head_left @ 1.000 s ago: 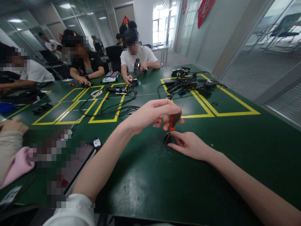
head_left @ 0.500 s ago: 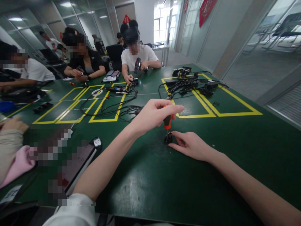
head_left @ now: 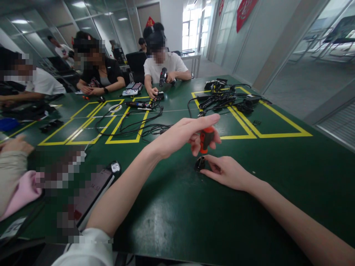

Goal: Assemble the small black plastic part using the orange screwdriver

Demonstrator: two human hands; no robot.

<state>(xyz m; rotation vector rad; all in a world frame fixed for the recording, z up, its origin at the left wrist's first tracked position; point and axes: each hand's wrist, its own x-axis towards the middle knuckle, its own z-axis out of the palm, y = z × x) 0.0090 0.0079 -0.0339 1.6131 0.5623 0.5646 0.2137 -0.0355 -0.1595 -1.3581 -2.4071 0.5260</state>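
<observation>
An orange and black screwdriver (head_left: 204, 142) is in my left hand (head_left: 191, 133), its handle between the fingers and the thumb stretched out above it. The lower end of the screwdriver points down toward a small black part (head_left: 199, 164) on the green table (head_left: 172, 207). My right hand (head_left: 222, 169) pinches that black part from the right with thumb and fingertips, low on the tabletop. The exact shape of the part is too small to make out.
Black cables and adapters (head_left: 222, 99) lie beyond my hands inside yellow tape frames. More cable (head_left: 130, 127) lies ahead left. A phone (head_left: 93, 192) rests beside my left forearm. Across the table a person holds a power drill (head_left: 163, 77); others sit at left.
My left hand has shifted slightly right, with its fingers loosened around the screwdriver and the thumb extended. The right hand and the black part are almost where they were.
</observation>
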